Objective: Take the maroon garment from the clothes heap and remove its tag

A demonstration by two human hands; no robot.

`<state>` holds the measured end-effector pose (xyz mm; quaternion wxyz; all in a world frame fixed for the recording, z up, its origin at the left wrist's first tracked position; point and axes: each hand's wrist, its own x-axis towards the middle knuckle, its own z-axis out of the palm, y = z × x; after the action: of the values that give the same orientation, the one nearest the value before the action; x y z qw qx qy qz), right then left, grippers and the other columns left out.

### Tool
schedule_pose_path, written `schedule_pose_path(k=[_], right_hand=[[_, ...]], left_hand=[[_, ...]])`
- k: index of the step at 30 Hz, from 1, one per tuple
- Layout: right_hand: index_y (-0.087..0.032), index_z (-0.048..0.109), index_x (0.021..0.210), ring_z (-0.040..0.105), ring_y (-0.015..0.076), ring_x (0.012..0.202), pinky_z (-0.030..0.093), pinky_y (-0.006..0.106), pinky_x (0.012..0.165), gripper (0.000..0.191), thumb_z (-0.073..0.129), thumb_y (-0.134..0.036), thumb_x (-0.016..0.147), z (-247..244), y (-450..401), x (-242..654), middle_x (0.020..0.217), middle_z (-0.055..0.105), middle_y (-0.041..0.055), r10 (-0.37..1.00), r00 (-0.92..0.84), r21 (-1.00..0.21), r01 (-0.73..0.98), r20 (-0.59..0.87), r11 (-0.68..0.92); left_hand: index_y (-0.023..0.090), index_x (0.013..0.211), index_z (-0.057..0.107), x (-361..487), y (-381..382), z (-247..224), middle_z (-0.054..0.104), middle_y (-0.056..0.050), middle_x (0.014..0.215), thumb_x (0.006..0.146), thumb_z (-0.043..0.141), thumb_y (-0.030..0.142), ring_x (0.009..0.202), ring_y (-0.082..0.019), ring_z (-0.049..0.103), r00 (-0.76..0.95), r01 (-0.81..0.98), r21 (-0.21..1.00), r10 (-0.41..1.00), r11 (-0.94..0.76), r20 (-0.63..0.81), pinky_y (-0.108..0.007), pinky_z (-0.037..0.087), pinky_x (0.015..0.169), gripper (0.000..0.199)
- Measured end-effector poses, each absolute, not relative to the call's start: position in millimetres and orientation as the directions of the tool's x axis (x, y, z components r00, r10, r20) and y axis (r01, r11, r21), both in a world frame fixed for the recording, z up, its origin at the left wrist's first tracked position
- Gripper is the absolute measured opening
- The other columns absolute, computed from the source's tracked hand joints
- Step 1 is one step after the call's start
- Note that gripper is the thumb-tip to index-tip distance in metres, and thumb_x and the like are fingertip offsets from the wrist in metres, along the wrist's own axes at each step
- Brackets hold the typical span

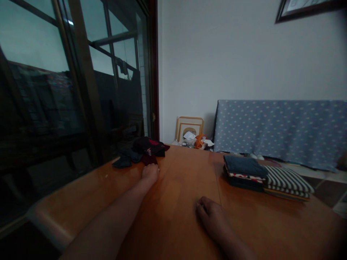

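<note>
My left hand point(150, 172) reaches far across the table, its fingers closed on the near end of a dark maroon garment point(149, 160). That garment lies in a crumpled heap with a dark piece bearing a red print point(149, 145) and a dark grey-blue cloth point(126, 158). My right hand point(213, 215) rests low over the middle of the table with its fingers curled in, and nothing shows in it. To its right are folded clothes: a stack topped with a dark blue piece point(244, 167) and a black-and-white striped stack point(287, 181) beside it.
The wooden table point(184, 180) spans the foreground. Behind it, a blue patterned cloth point(276, 126) hangs over something long by the wall. Picture frames point(189, 121) and an orange bag point(200, 141) sit in the far corner. A glass sliding door point(78, 72) runs along the left.
</note>
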<state>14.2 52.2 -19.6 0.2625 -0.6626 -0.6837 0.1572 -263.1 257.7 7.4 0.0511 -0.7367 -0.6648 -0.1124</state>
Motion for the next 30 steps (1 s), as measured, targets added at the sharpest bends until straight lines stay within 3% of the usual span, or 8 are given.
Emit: schedule_pose_path(k=[10,14,21,26,28,30], right_hand=[[-0.023,0.06,0.085,0.065,0.0207,0.081,0.03,0.029,0.063,0.021,0.049,-0.037,0.095,-10,47,11,0.084,0.071,0.0053,0.989,0.038,-0.517,0.855,0.141,0.04],[-0.023,0.06,0.085,0.066,0.02,0.082,0.033,0.028,0.065,0.023,0.048,-0.038,0.095,-13,49,13,0.083,0.07,0.0048,0.988,0.041,-0.556,0.83,0.146,0.048],[-0.023,0.052,0.074,0.063,0.0184,0.069,0.039,0.027,0.062,0.041,0.034,-0.05,0.098,-27,64,23,0.07,0.064,0.0028,0.962,0.148,-0.761,0.643,0.231,0.084],[-0.023,0.052,0.071,0.061,0.0188,0.068,0.039,0.028,0.062,0.044,0.035,-0.055,0.097,-29,68,27,0.066,0.062,0.0018,0.947,0.168,-0.779,0.616,0.275,0.117],[-0.022,0.054,0.072,0.061,0.0188,0.07,0.04,0.027,0.063,0.045,0.037,-0.056,0.096,-26,65,26,0.068,0.063,0.002,0.951,0.16,-0.785,0.608,0.265,0.117],[-0.021,0.059,0.078,0.063,0.019,0.074,0.04,0.027,0.064,0.045,0.04,-0.057,0.095,-20,59,23,0.074,0.067,0.003,0.962,0.129,-0.792,0.598,0.242,0.12]], left_hand=[[0.018,0.1,0.071,-220,166,15,0.07,-0.016,0.11,0.095,0.049,0.034,0.107,-0.03,0.064,0.209,0.962,0.126,0.952,-0.241,0.223,-0.04,0.044,0.093,0.028],[0.022,0.096,0.071,-199,125,17,0.071,-0.013,0.105,0.095,0.049,0.038,0.102,-0.029,0.065,0.307,0.922,0.172,0.925,-0.348,0.225,-0.04,0.044,0.092,0.027],[0.027,0.086,0.07,-168,52,28,0.072,-0.008,0.089,0.094,0.052,0.04,0.083,-0.024,0.066,0.64,0.631,0.405,0.739,-0.661,0.21,-0.034,0.046,0.076,0.023],[0.031,0.095,0.072,-160,26,42,0.075,-0.002,0.088,0.093,0.055,0.049,0.077,-0.02,0.068,0.779,0.457,0.584,0.618,-0.671,0.101,-0.028,0.045,0.065,0.025],[0.028,0.098,0.072,-161,37,55,0.074,-0.002,0.088,0.094,0.054,0.051,0.076,-0.019,0.067,0.744,0.462,0.604,0.654,-0.649,0.134,-0.027,0.047,0.067,0.029],[0.027,0.106,0.071,-166,64,69,0.074,-0.004,0.104,0.093,0.056,0.048,0.096,-0.022,0.066,0.647,0.524,0.499,0.704,-0.69,0.294,-0.03,0.047,0.085,0.029]])
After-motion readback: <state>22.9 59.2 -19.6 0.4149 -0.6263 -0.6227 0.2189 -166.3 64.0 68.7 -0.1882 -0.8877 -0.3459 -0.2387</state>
